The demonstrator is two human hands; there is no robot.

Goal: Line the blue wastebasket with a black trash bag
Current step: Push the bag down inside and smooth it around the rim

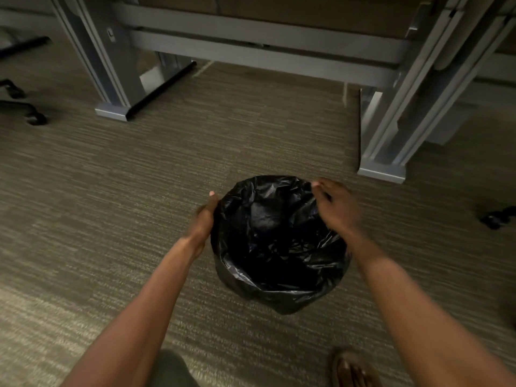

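A black trash bag [275,241] sits open on the carpet in the middle of the view, its crinkled plastic folded outward and down all round. The blue wastebasket is hidden under the bag; none of its blue shows. My left hand [205,219] presses against the bag's left side at the rim, thumb pointing up. My right hand [333,206] is on the far right part of the rim, fingers curled over the plastic. Both hands are blurred, so the exact grip is unclear.
Grey metal desk legs stand behind, one at left [113,110] and one at right [381,171], with crossbars between them. Office chair casters show at far left [35,118] and far right [495,219]. My shoe [351,370] is at the bottom edge.
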